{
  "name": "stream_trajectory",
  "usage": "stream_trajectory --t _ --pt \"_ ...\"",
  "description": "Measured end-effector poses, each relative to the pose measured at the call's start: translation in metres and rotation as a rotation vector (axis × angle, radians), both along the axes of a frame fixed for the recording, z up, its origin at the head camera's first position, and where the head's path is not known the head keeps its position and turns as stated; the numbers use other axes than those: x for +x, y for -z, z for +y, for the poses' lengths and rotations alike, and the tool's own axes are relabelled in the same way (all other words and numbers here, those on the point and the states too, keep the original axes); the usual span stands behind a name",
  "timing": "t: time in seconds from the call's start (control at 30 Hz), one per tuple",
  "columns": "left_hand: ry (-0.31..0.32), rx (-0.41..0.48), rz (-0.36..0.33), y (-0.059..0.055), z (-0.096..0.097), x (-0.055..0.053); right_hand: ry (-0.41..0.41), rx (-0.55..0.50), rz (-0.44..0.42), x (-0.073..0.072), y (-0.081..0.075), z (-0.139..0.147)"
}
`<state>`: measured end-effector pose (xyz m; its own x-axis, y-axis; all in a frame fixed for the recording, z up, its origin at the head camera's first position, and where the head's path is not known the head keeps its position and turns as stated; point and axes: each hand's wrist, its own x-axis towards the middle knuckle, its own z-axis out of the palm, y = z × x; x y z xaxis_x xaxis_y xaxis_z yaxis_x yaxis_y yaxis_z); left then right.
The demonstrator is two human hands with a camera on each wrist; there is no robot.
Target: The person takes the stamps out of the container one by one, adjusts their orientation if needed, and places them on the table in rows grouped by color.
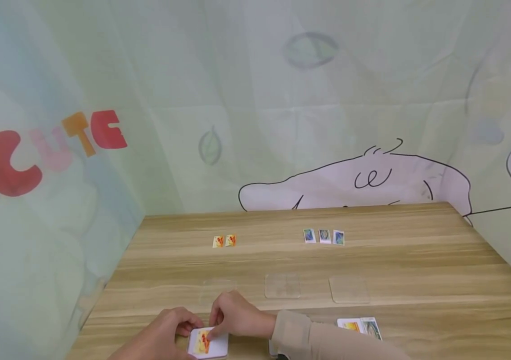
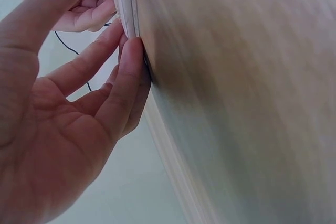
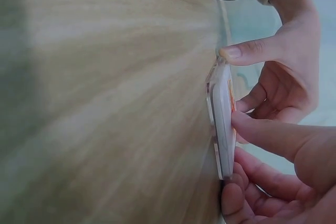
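Note:
A white rounded-square piece (image 1: pixel 219 348) with an orange-and-yellow picture (image 1: pixel 202 342) on its face lies near the table's front edge. My left hand (image 1: pixel 165 334) grips its edges, thumb on the near side and fingers on the far side. My right hand (image 1: pixel 239 316) holds the right side, its thumb (image 3: pixel 262 132) pressing on the picture and its other fingers bent at the edge. From the side, the right wrist view shows a clear layer (image 3: pixel 212 108) under the white one. Part of the picture is hidden by the right thumb.
Clear rounded squares (image 1: pixel 282 286) lie mid-table. Farther back are two orange picture cards (image 1: pixel 218 242) and three blue-green ones (image 1: pixel 324 236). More picture cards (image 1: pixel 371 327) sit beyond my right forearm, which partly covers another piece (image 1: pixel 273 348). A printed curtain (image 1: pixel 192 100) hangs behind the wooden table (image 1: pixel 440 265).

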<state>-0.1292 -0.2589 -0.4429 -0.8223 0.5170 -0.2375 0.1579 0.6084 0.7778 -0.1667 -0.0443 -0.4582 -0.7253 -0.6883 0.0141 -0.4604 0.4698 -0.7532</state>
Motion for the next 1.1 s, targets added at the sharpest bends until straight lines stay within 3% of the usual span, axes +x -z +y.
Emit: stream_trajectory --t 0.9,1.1 --pt "-0.001 -0.015 0.026 -0.0018 -0.0004 0.0007 0.043 -0.072 -0.157 0.0033 -0.0027 -0.0002" --pt "0.003 -0.004 0.03 -0.0008 -0.0008 0.0013 0.034 -0.042 -0.092 0.006 -0.0027 -0.0025"
